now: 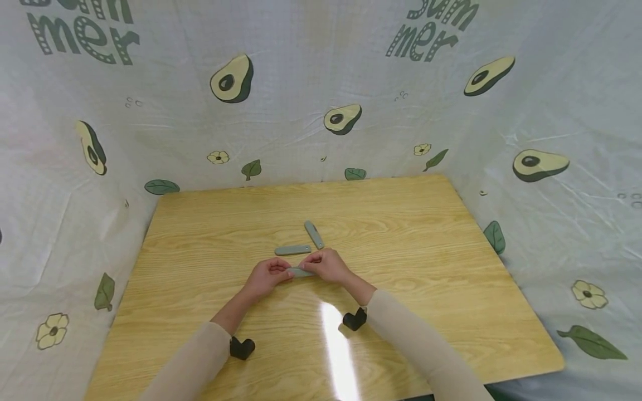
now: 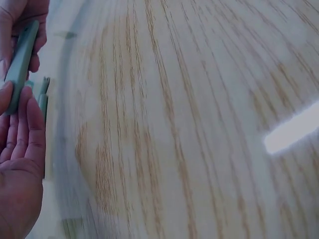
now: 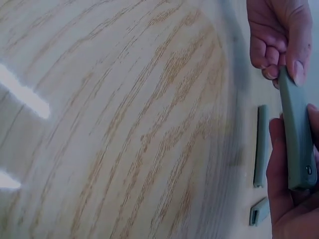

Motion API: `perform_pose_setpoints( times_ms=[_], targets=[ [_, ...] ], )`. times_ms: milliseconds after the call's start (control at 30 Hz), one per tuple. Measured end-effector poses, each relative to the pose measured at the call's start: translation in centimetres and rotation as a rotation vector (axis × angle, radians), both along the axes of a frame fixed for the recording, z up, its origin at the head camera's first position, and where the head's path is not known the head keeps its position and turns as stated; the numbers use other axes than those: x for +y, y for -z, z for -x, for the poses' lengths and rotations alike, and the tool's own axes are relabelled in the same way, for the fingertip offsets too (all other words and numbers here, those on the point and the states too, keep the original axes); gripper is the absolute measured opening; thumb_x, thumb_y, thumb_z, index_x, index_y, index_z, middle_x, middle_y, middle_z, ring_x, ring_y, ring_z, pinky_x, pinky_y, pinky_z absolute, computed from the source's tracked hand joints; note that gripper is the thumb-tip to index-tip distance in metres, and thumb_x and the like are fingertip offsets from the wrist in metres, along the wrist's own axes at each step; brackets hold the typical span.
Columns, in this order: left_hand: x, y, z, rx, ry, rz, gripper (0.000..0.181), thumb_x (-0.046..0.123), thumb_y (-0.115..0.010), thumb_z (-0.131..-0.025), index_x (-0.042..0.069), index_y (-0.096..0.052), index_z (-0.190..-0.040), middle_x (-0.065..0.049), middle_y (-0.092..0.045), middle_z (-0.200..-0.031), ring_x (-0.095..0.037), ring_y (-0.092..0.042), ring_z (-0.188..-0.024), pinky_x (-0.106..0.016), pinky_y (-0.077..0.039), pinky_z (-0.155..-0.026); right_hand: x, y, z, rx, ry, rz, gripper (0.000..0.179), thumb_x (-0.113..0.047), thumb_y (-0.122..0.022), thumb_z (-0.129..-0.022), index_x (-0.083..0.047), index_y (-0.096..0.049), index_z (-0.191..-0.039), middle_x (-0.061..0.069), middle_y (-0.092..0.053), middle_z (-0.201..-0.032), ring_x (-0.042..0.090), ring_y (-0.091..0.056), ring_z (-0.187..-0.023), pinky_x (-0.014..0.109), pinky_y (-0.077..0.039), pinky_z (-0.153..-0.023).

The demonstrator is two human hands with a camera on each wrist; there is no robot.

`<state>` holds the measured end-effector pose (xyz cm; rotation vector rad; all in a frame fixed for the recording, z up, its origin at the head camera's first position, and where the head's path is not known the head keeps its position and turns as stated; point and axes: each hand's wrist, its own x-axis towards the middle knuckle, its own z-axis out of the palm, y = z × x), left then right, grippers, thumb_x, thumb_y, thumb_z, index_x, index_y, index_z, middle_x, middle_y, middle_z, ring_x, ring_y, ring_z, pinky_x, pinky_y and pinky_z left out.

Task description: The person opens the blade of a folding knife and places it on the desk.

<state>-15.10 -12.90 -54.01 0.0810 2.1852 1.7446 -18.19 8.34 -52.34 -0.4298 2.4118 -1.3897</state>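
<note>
my left hand (image 1: 269, 277) pinches one end of slim grey-green piece (image 1: 300, 272), my right hand (image 1: 327, 265) grips other end, nearer me than matching strip (image 1: 292, 250) on table (image 1: 210, 223). probably light, stiff, slippery; best held by long edges.

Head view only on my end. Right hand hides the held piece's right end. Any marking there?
Observer: Yes. Right wrist view shows a small round dark spot near that end of the grey-green piece; hole or stud, I can't tell.
Operator: Left palm's turned away from me. Anything else in it?
Observer: Nothing I can see. In the left wrist view, the visible part of the left hand's palm is bare.
</note>
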Motion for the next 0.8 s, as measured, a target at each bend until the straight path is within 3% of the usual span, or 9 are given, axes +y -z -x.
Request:
perform_pose_setpoints(
  times_ms=[267,467,533,633,733,800],
  targets=[
    [0.3,0.1,0.2,-0.029,-0.033,-0.027,0.026,0.012,-0.072,-0.088,-0.005,-0.062,-0.105,-0.004,-0.072,-0.087,-0.017,-0.071,-0.085,-0.027,-0.061,-0.075,-0.1,-0.4,-0.1,-0.027,0.114,0.051,0.017,-0.022,-0.069,-0.09,-0.007,-0.076,-0.092,0.008,-0.076,-0.092,0.002,-0.063,-0.075,0.014,-0.05,-0.062],
    [-0.2,0.2,0.1,-0.018,-0.017,0.008,0.027,0.015,-0.072,-0.088,-0.004,-0.064,-0.104,-0.005,-0.073,-0.087,-0.016,-0.071,-0.082,-0.025,-0.06,-0.074,0.5,-0.5,0.1,-0.066,0.201,0.19,0.019,-0.018,-0.066,-0.092,0.0,-0.073,-0.093,0.011,-0.074,-0.098,0.008,-0.065,-0.083,0.016,-0.052,-0.067],
    [-0.4,0.3,0.0,-0.016,-0.006,0.035,0.026,0.017,-0.072,-0.088,-0.003,-0.065,-0.103,-0.004,-0.071,-0.087,-0.014,-0.069,-0.08,-0.024,-0.059,-0.071,0.8,-0.4,0.4,-0.114,0.185,0.225,0.021,-0.018,-0.066,-0.092,0.001,-0.072,-0.096,0.011,-0.074,-0.099,0.008,-0.065,-0.082,0.019,-0.055,-0.069],
    [-0.6,0.3,-0.2,-0.008,0.052,0.07,0.026,0.019,-0.073,-0.087,-0.001,-0.066,-0.101,-0.004,-0.07,-0.086,-0.011,-0.067,-0.078,-0.021,-0.057,-0.069,1.2,-0.5,0.8,-0.168,0.098,0.224,0.023,-0.022,-0.066,-0.093,0.0,-0.071,-0.1,0.009,-0.074,-0.099,0.007,-0.066,-0.084,0.03,-0.06,-0.079],
    [-0.7,0.3,-0.3,0.011,0.126,0.07,0.028,0.021,-0.073,-0.088,-0.002,-0.066,-0.102,-0.005,-0.069,-0.089,-0.01,-0.066,-0.079,-0.021,-0.057,-0.07,1.4,-1.0,1.2,-0.16,-0.01,0.181,0.024,-0.025,-0.066,-0.093,-0.003,-0.072,-0.101,0.007,-0.074,-0.099,0.009,-0.067,-0.089,0.035,-0.059,-0.088],
    [-0.6,0.2,-0.4,0.026,0.158,0.058,0.03,0.022,-0.073,-0.088,-0.003,-0.065,-0.103,-0.006,-0.069,-0.09,-0.011,-0.067,-0.08,-0.021,-0.058,-0.072,1.4,-1.5,1.4,-0.122,-0.076,0.145,0.024,-0.024,-0.066,-0.093,-0.003,-0.073,-0.099,0.007,-0.075,-0.098,0.012,-0.068,-0.092,0.032,-0.058,-0.089]
  ],
)
